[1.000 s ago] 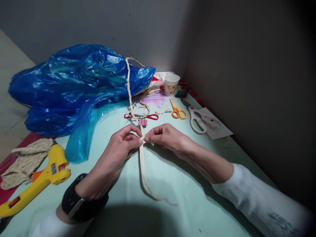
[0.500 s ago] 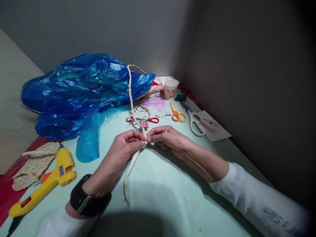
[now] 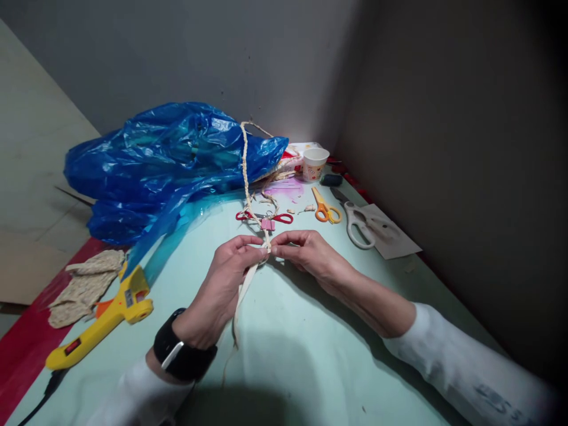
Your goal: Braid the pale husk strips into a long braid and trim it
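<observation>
My left hand (image 3: 231, 266) pinches the lower end of a pale braided cord (image 3: 245, 163) between thumb and fingertips. Opposite it, my right hand (image 3: 310, 251) pinches the same spot, the two thumbs almost meeting. From the pinch, loose flat strands (image 3: 247, 283) trail down past my left hand toward the table. The braid runs up and back across the blue plastic bag. A pink clip (image 3: 268, 225) sits by the braid just beyond my fingertips, in front of red-handled scissors (image 3: 284, 218). My fingers partly hide the strands between them.
A yellow glue gun (image 3: 102, 325) and a woven piece (image 3: 86, 290) lie at left. The blue plastic bag (image 3: 168, 154) fills the back left. Orange scissors (image 3: 326, 210), larger white-handled scissors (image 3: 358, 228), a paper cup (image 3: 315, 165) and a dark spool (image 3: 331, 180) lie right of centre, near the wall.
The view has shifted, so things sit farther right in the picture. Both hands keep pinching the braid's end; the strands below hang differently, with a thin one showing lower down.
</observation>
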Demonstrator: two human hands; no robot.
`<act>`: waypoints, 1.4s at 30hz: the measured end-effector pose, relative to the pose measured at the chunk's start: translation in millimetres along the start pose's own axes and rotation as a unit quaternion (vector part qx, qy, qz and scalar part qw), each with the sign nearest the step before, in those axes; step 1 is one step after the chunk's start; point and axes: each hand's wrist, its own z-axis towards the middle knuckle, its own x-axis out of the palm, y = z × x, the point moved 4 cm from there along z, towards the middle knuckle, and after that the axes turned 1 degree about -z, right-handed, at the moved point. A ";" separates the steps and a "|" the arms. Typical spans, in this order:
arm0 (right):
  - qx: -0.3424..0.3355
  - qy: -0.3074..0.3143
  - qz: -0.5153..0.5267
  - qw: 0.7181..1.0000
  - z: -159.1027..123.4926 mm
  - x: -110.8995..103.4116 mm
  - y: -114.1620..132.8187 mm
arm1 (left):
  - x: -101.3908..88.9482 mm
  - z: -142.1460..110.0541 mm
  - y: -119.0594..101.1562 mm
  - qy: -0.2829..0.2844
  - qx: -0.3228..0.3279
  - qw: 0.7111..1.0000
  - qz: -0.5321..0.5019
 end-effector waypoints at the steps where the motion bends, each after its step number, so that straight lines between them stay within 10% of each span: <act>1: -0.006 -0.001 -0.009 1.000 0.0 0.4 -0.2 | 0.3 -0.4 0.2 0.002 0.007 1.000 0.001; 25: -0.054 -0.009 -0.086 0.995 0.3 3.5 3.5 | 5.6 3.3 6.5 0.068 -0.023 0.994 0.080; 42: -0.104 -0.089 -0.240 0.961 -1.3 0.2 1.0 | -1.5 7.6 4.4 -0.028 0.102 0.978 0.182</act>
